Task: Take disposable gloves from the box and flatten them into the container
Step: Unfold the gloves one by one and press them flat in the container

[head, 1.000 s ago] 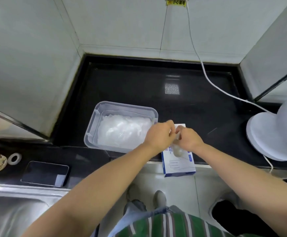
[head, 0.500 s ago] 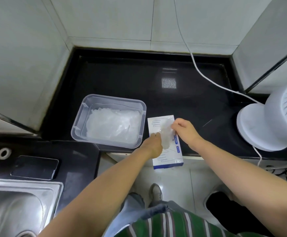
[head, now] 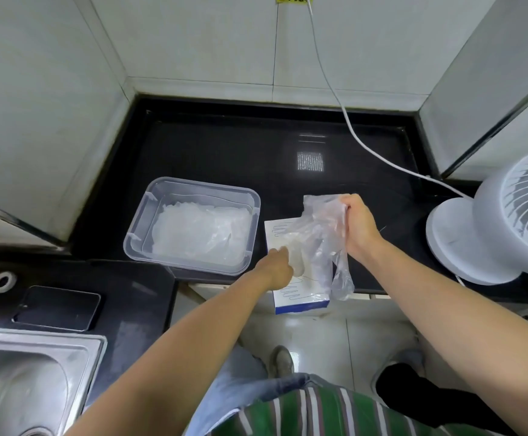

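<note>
A white and blue glove box lies at the counter's front edge, right of a clear plastic container that holds a layer of clear gloves. My right hand grips a clear disposable glove by its top edge and holds it up above the box; the glove hangs loose and crumpled. My left hand rests on the box's left side at the opening, fingers curled down; whether it pinches anything is hidden.
A white fan stands at the right with its cable running up the wall. A phone and a tape roll lie on the left counter, above a steel sink.
My right hand has pulled a glove up and out of the box, lifting back and to the right. My left hand stays down on the box.
</note>
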A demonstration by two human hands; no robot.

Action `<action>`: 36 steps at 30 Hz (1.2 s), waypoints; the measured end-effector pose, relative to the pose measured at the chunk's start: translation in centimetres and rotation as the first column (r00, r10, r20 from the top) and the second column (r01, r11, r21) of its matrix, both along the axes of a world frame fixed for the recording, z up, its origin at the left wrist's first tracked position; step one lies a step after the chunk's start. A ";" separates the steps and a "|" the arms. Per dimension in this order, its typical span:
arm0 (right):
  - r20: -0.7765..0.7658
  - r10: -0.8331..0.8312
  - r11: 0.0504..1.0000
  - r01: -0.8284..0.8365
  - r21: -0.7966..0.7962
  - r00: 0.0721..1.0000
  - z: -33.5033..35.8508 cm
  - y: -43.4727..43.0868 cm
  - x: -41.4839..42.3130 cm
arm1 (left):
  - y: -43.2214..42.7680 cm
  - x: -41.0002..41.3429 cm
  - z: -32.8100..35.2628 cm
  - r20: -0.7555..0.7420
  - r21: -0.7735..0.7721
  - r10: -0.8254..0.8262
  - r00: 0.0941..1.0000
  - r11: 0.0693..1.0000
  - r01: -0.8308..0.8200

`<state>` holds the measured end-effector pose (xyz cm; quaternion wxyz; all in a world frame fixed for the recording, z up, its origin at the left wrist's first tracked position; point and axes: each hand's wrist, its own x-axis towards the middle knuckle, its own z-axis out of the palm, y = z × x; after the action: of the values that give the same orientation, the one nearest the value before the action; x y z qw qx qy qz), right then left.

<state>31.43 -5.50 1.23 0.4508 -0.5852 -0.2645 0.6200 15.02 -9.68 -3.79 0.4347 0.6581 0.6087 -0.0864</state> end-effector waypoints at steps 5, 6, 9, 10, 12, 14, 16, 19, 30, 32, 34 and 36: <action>-0.039 0.052 0.998 -0.051 0.028 0.998 -0.5 0.2 0.1 | 1.7 0.2 2.1 0.332 -0.023 0.435 0.837 0.891 -0.454; -0.038 0.072 0.997 -0.070 0.040 0.997 -0.5 0.1 0.0 | 2.0 0.2 3.1 0.431 -0.101 0.553 0.714 0.815 -0.570; 0.003 0.103 0.993 -0.103 0.054 0.995 -0.1 -0.2 -0.4 | 3.2 -0.5 5.4 0.587 -0.394 0.741 0.326 0.613 -0.685; 0.027 0.129 0.989 -0.130 0.063 0.991 0.0 -0.3 -0.6 | 3.5 -1.2 6.0 0.583 -0.452 0.751 0.311 0.617 -0.644; 0.079 0.189 0.977 -0.196 0.089 0.979 0.3 -0.2 -1.2 | 4.2 -2.4 6.7 0.543 -0.515 0.751 0.375 0.651 -0.558; 0.129 0.223 0.967 -0.236 0.094 0.966 0.5 0.1 -2.1 | 4.6 -3.6 7.0 0.506 -0.451 0.686 0.523 0.727 -0.517; 0.171 0.253 0.959 -0.270 0.084 0.952 0.5 0.5 -3.0 | 4.8 -4.5 6.7 0.453 -0.340 0.642 0.619 0.766 -0.546; 0.228 0.312 0.943 -0.330 0.045 0.922 0.4 0.9 -4.5 | 5.1 -5.9 6.1 0.506 -0.166 0.607 0.613 0.766 -0.622; 0.426 0.417 0.892 -0.452 -0.021 0.803 0.7 2.8 -11.7 | 4.9 -12.5 5.7 0.376 0.342 0.520 0.767 0.692 -0.636; 0.402 0.342 0.932 -0.361 -0.030 0.849 0.5 3.6 -11.7 | 5.1 -15.0 4.6 0.294 0.364 0.562 0.773 0.682 -0.634; 0.424 0.252 0.961 -0.277 -0.002 0.870 0.1 4.6 -12.0 | 5.4 -17.4 3.5 0.168 0.428 0.545 0.822 0.710 -0.559; 0.557 0.162 0.956 -0.270 0.117 0.814 0.0 5.0 -12.5 | 5.4 -18.8 2.7 0.057 0.489 0.529 0.846 0.724 -0.486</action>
<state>18.97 -0.46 1.19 0.3378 -0.6565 -0.5040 0.4482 -3.77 -4.27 -1.10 0.2356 0.5491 0.7851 0.1631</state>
